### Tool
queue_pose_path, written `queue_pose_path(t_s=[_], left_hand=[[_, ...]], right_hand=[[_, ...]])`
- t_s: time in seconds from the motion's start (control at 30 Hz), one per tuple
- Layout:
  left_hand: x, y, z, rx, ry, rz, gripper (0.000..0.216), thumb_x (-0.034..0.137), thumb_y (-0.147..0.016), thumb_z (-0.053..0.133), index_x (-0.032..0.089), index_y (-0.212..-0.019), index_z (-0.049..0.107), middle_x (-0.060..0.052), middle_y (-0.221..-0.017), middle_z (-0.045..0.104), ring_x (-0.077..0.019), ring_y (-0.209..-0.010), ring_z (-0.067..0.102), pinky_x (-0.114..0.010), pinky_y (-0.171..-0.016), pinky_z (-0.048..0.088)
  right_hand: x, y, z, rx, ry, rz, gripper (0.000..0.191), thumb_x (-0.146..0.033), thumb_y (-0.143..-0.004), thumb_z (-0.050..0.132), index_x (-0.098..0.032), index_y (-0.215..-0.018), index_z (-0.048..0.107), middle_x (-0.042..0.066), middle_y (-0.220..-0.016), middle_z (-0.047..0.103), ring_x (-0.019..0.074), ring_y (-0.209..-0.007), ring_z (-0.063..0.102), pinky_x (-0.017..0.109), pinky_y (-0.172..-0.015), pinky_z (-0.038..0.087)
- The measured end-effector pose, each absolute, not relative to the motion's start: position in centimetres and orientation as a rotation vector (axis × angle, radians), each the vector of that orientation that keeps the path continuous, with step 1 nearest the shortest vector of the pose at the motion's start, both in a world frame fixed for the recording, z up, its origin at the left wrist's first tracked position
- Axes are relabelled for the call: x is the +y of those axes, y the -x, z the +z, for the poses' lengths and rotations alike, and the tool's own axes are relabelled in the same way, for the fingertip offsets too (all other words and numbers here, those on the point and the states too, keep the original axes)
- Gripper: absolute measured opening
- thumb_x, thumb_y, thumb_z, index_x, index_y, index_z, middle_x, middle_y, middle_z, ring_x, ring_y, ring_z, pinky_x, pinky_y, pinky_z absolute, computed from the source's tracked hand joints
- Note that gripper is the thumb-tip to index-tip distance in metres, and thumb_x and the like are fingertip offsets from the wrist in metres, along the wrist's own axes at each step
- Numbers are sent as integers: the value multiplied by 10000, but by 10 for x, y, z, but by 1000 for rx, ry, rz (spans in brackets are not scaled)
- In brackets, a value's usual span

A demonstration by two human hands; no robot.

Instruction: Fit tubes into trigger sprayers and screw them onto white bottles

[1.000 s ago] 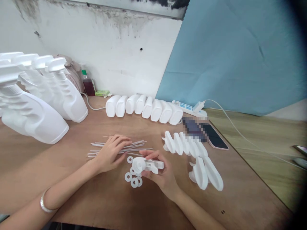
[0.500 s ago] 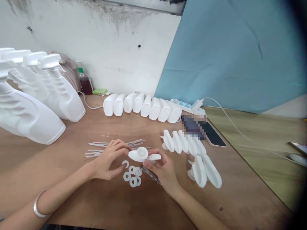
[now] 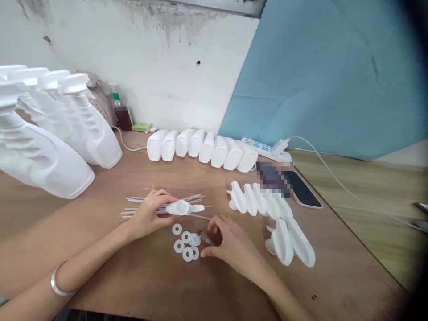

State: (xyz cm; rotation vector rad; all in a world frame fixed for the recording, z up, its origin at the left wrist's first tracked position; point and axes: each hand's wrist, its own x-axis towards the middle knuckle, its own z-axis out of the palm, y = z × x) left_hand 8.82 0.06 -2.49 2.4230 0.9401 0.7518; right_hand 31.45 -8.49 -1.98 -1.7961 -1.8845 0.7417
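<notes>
My left hand is closed on a white trigger sprayer head, held just above a bundle of thin white dip tubes on the brown table. My right hand rests on the table with its fingers curled round a thin pen-like tool. The tool's tip pokes out beside several white ring washers. To the right, more white sprayer heads stand in a row, and two more lie nearer me.
Assembled white spray bottles stand at the left. A row of capless white bottles lies at the back. A phone, a power strip with a cable and a drink bottle are nearby.
The sprayer head passed from my right hand to my left hand, which carried it left over the tubes. My right hand dropped to the table beside the washers.
</notes>
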Motion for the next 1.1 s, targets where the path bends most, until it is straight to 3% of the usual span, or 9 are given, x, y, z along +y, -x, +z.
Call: queue_pose_path(t_s=[0.17, 0.27, 0.43, 0.6, 0.87, 1.0, 1.1], left_hand=[[2, -88, -29, 903, -2490, 700, 294, 353, -769, 585, 220, -1031, 594, -28, -942, 629, -164, -863, 543, -312, -789, 355], [0, -89, -32, 851, -2537, 668, 310, 362, -786, 570, 218, -1059, 589, -30, -915, 639, -162, -882, 541, -315, -808, 339], [-1, -91, -41, 764, -2633, 752, 361, 391, -799, 545, 197, -1102, 567, -39, -882, 650, -159, -869, 543, -317, -798, 322], [-2, -91, -42, 704, -2722, 788, 383, 343, -814, 543, 220, -1175, 504, -14, -858, 667, -153, -848, 539, -330, -815, 296], [-4, -92, -41, 658, -2847, 839, 378, 321, -832, 522, 206, -1189, 477, -5, -796, 671, -165, -821, 529, -349, -809, 287], [-5, -93, -41, 622, -2898, 900, 367, 297, -856, 486, 203, -1209, 458, -15, -789, 666, -159, -788, 530, -348, -792, 297], [-7, -93, -40, 593, -2930, 922, 323, 247, -867, 466, 186, -1184, 479, -23, -765, 668, -164, -777, 529, -353, -778, 295]], right_hand=[[-85, -318, -13, -1854, 1681, 784, 159, -267, -666, 661, -210, -589, 535, -31, -509, 527, 108, -443, 437, 233, -427, 278], [-88, -316, -7, -1686, 1496, 819, 118, -306, -749, 588, -214, -701, 532, -29, -596, 563, 102, -478, 494, 222, -435, 366], [-97, -307, -6, -1264, 1043, 660, 75, -249, -858, 443, -251, -901, 382, 3, -799, 661, 134, -621, 631, 284, -543, 522], [-102, -304, -17, -1366, 967, 468, 214, -120, -838, 447, -256, -966, 345, 53, -931, 677, 181, -825, 654, 371, -650, 559], [-99, -300, -15, -1816, 844, 257, 395, 4, -711, 491, -261, -988, 394, 75, -1062, 640, 213, -947, 618, 385, -696, 577], [-100, -293, -15, -1933, 859, 127, 367, 23, -701, 547, -257, -891, 406, 87, -1028, 652, 211, -942, 618, 330, -683, 579], [-101, -290, -19, -1792, 872, 189, 416, 21, -716, 549, -266, -950, 359, 71, -984, 660, 183, -875, 644, 310, -655, 579]])
